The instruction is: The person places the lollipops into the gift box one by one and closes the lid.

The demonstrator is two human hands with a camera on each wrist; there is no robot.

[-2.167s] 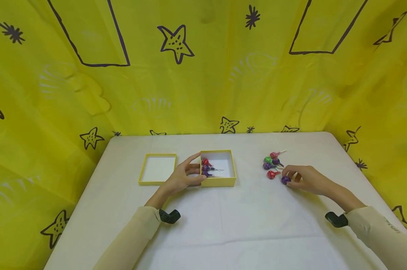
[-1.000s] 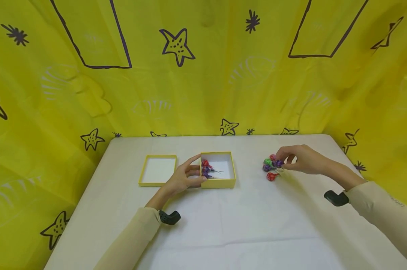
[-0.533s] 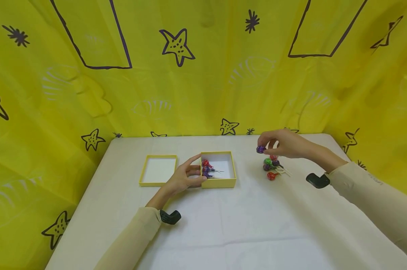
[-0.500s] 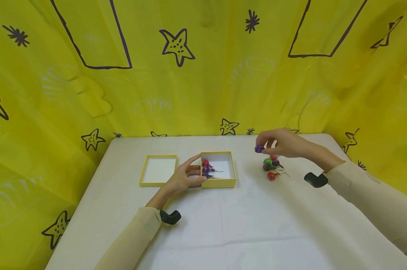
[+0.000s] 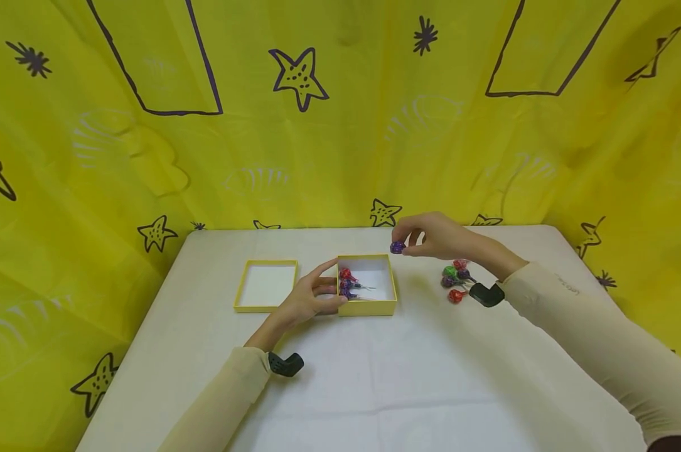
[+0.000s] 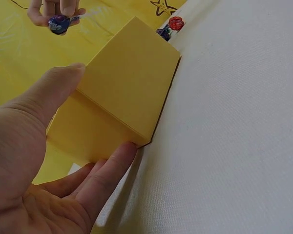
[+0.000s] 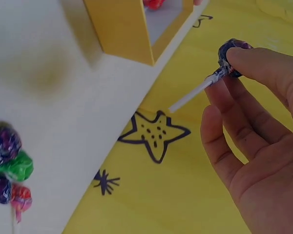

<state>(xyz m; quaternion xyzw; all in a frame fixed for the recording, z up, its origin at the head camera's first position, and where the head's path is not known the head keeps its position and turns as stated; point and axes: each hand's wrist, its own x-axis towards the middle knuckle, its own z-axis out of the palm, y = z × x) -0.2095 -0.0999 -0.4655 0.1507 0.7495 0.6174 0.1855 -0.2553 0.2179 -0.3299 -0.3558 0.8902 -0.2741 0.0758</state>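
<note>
Above the far right corner of the yellow box (image 5: 367, 285), at 12 o'clock on the surface (image 5: 374, 376): purple lollipop (image 5: 397, 247), pinched in right hand (image 5: 430, 235), carried over from pile (image 5: 455, 280) at 3 o'clock. Nearly ready for dropping inside. Left hand (image 5: 306, 300) still gripping box side.

White-clothed table (image 5: 374, 376) under my arms — on it the open yellow box (image 5: 367, 306), its lid (image 5: 263, 285) just left, and a loose cluster of wrapped lollipops (image 5: 454, 281) to the right.
</note>
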